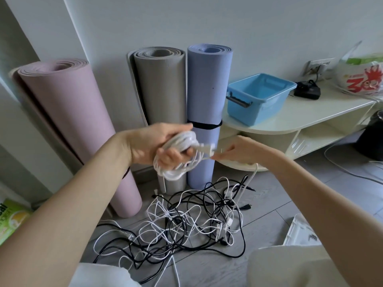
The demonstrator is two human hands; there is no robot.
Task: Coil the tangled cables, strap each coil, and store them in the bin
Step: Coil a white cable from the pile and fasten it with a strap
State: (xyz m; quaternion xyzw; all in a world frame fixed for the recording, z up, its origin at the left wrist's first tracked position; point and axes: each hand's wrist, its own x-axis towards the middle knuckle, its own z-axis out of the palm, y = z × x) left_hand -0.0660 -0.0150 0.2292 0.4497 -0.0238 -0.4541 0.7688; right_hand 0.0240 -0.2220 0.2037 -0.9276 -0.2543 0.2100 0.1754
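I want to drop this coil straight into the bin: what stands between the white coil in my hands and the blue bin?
In the head view, only the blue rolled mat stands between the white coil and the blue bin.

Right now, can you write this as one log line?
left hand: holds white coil | right hand: pinches its end | tangle: floor | bin: empty

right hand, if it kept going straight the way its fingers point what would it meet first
The right hand points left at the white plug end of the white cable coil held by the left hand. It would likely meet that plug first, which its fingertips appear to pinch already.
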